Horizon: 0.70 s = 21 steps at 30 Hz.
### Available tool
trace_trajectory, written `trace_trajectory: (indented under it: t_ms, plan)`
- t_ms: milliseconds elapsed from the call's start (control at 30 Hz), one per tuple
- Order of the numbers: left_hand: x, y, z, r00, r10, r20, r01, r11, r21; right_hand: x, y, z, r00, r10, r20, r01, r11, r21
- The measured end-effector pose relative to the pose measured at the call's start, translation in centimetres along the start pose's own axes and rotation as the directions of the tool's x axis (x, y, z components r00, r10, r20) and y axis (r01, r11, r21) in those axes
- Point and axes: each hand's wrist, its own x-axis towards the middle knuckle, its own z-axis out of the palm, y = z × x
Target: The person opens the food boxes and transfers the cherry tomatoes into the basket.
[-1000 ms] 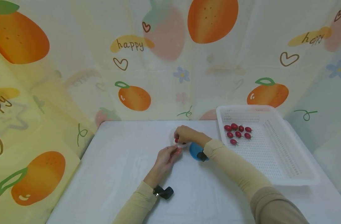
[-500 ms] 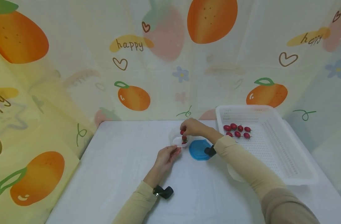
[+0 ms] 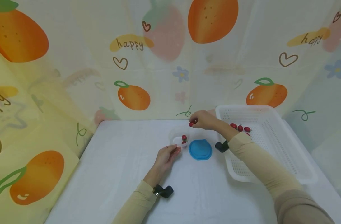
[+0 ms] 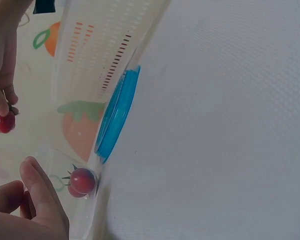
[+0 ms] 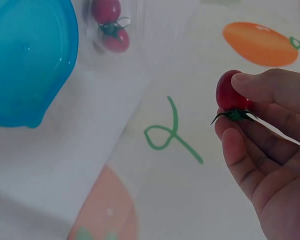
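My right hand [image 3: 204, 119] is raised above the far side of the table, pinching a red cherry tomato [image 5: 232, 92] with a green stem between thumb and fingers. Below and to its left stands a small clear container [image 3: 173, 135] with two cherry tomatoes [image 4: 82, 180] inside. At its near rim my left hand [image 3: 165, 158] grips the container with thumb and fingers. The blue lid [image 3: 200, 150] lies flat on the table just right of the container.
A large white perforated basket [image 3: 285, 161] stands at the right, with several cherry tomatoes [image 3: 240, 128] at its far left; my right arm hides part of it. The white-covered table [image 3: 109, 174] ends at a patterned cloth backdrop [image 3: 159, 74].
My right hand has risen out of the container and moved right, holding a cherry tomato. The blue lid and the container's contents have come into fuller view. The left hand stays in place.
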Motion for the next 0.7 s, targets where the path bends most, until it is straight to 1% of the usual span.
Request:
trace_trajectory:
  t_ms: [133, 400, 567, 700]
  plan:
    - [-0.1, 0.0, -0.1, 1.000, -0.008, -0.005, 0.008, 1.000, 0.006, -0.7, 0.8, -0.8, 1.000, 0.011, -0.023, -0.011, 1.000, 0.016]
    - [0.0, -0.1, -0.1, 1.000, 0.005, 0.010, -0.005, 1.000, 0.007, -2.4, 2.2, -2.6, 0.997, 0.021, -0.079, -0.018, 0.999, 0.044]
    - [0.0, -0.1, -0.2, 1.000, 0.002, 0.013, -0.003, 1.000, 0.016, -3.6, 3.5, -3.3, 0.994, 0.072, -0.084, -0.065, 0.994, 0.083]
    - [0.0, -0.1, -0.2, 1.000, 0.001, 0.011, -0.002, 1.000, 0.026, -4.7, 4.4, -4.0, 0.991, 0.096, -0.094, -0.088, 0.992, 0.087]
